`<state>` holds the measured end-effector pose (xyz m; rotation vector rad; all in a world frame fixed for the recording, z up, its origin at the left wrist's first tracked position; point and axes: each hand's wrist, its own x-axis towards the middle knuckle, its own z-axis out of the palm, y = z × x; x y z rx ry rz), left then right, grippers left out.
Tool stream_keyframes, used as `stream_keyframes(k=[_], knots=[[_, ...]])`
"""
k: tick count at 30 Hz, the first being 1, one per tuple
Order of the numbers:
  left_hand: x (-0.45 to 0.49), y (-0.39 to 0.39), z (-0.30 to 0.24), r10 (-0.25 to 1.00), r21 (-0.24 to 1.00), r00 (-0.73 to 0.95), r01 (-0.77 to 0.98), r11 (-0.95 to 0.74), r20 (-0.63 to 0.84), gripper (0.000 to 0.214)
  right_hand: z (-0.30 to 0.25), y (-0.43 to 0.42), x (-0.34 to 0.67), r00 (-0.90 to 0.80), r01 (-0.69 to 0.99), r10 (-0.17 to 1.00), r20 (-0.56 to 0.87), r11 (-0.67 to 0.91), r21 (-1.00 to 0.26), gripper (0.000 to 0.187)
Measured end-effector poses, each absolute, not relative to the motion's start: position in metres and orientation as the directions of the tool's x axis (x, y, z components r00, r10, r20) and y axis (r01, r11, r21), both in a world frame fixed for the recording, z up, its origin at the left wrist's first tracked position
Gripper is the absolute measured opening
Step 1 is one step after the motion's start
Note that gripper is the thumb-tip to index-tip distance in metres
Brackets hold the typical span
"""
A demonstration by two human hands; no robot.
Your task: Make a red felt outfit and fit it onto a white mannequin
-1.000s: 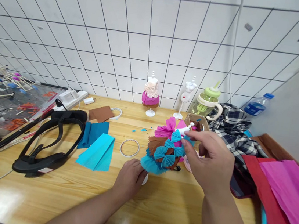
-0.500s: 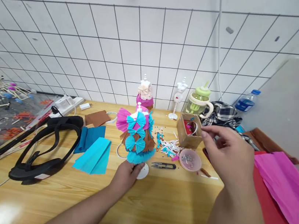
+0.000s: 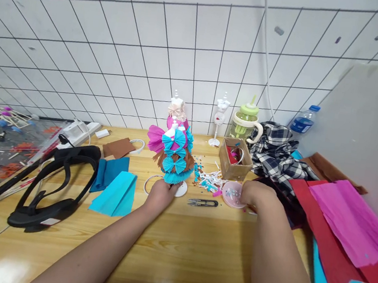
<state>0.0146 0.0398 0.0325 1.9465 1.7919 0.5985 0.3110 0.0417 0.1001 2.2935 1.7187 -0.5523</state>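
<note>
A small mannequin in a paper dress of pink, brown and teal with teal bows stands upright on its white round base on the wooden table. My left hand is closed around the bottom of the stand. My right hand rests with curled fingers at the edge of a small pink dish of tiny beads; what the fingers hold, if anything, is hidden. Black thread snips lie between my hands.
Behind stand a second dressed mannequin, a bare white one, a green cup, a cardboard box and paper scraps. Crepe paper sheets lie right, teal folded paper and a black headset left.
The dressed mannequin went from tilted in both hands to upright on the table. My right hand let go of it and dropped to the pink dish. The view shifted left.
</note>
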Motion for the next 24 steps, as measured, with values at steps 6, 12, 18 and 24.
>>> stream_keyframes(k=[6,12,18,24], knots=[[0.021,0.055,0.021,0.993,0.537,0.11,0.835,-0.114,0.04,0.03,0.093,0.048,0.3,0.29,0.951,0.814,-0.503,-0.305,0.056,0.029],[0.023,0.059,0.019,0.983,0.516,0.169,0.837,-0.182,0.073,0.032,0.094,0.049,0.296,0.26,0.963,0.833,-0.489,-0.263,0.062,0.038],[0.011,0.054,0.03,0.976,0.433,0.207,0.875,-0.218,0.073,0.02,0.112,0.041,0.309,0.229,0.971,0.854,-0.468,-0.233,0.049,0.029],[-0.019,0.035,0.046,0.988,0.242,0.151,0.96,-0.14,-0.027,0.031,0.119,0.036,0.313,0.229,0.97,0.84,-0.493,-0.238,0.045,0.025]])
